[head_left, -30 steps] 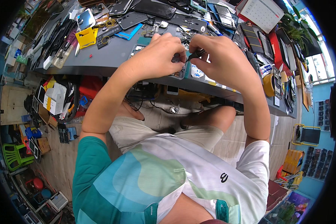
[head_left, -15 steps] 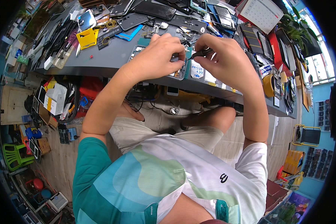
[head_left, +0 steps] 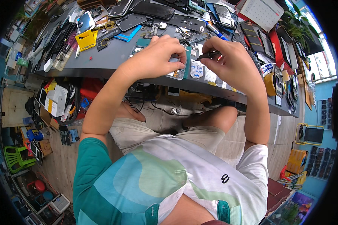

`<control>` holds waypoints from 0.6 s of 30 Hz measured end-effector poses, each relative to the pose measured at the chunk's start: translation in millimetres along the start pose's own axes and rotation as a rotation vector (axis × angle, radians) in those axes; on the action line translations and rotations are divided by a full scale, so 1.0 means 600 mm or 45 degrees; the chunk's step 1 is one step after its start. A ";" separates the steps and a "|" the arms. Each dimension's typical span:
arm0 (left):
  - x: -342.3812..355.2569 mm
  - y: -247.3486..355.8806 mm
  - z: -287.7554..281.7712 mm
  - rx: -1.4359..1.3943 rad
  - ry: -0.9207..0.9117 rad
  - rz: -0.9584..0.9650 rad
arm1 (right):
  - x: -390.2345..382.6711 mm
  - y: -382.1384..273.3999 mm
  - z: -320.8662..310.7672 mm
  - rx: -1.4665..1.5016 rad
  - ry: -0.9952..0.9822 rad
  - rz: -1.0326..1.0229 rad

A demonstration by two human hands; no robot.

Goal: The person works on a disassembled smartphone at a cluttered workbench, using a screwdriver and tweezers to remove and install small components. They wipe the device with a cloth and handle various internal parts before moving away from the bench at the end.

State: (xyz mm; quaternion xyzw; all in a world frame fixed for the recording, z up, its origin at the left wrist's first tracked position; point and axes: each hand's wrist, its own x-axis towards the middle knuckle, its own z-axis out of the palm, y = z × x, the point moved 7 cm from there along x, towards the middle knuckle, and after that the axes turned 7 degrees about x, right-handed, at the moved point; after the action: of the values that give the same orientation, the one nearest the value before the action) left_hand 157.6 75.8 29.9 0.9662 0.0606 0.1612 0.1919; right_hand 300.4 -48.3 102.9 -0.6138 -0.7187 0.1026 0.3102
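Observation:
My left hand (head_left: 159, 55) lies over an opened phone (head_left: 177, 75) near the table's front edge, its fingers curled and the thumb and forefinger gripping it; the palm hides most of the phone. Under it is a green mat (head_left: 188, 60). In my right hand (head_left: 229, 56) is a thin black screwdriver (head_left: 208, 56), pinched between thumb and forefinger. Its tip points left, just off the phone's right side. Below that tip lies a white label-like piece with blue handwriting (head_left: 197, 70), with a second pale piece (head_left: 210, 76) beside it.
Phone shells (head_left: 132, 22), a blue strip-like tool (head_left: 128, 34) and a yellow holder (head_left: 86, 40) crowd the table's far side. Pens (head_left: 216, 32) lie beyond my right hand. At the right stand a desk calendar (head_left: 263, 15) and a yellow tape roll (head_left: 269, 85).
My right hand has drawn a little to the right with the screwdriver, so its tip has come away from the phone. My left hand has stayed nearly in place.

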 end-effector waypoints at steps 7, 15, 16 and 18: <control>-0.003 -0.001 0.013 0.063 0.040 0.022 | -0.009 0.006 0.002 0.024 -0.018 0.073; 0.013 -0.070 -0.025 0.033 0.324 -0.149 | -0.017 0.003 -0.002 0.017 -0.018 0.067; 0.014 -0.084 -0.032 0.085 0.306 -0.186 | -0.018 0.004 -0.001 0.012 -0.023 0.082; 0.014 -0.094 -0.037 0.209 0.265 -0.207 | -0.019 0.001 0.000 0.022 -0.017 0.054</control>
State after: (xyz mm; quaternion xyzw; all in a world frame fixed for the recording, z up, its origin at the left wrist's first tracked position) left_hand 155.0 137.0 29.9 0.9487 0.1710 0.2388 0.1174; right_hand 301.8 -59.1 99.1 -0.6255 -0.7066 0.1193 0.3085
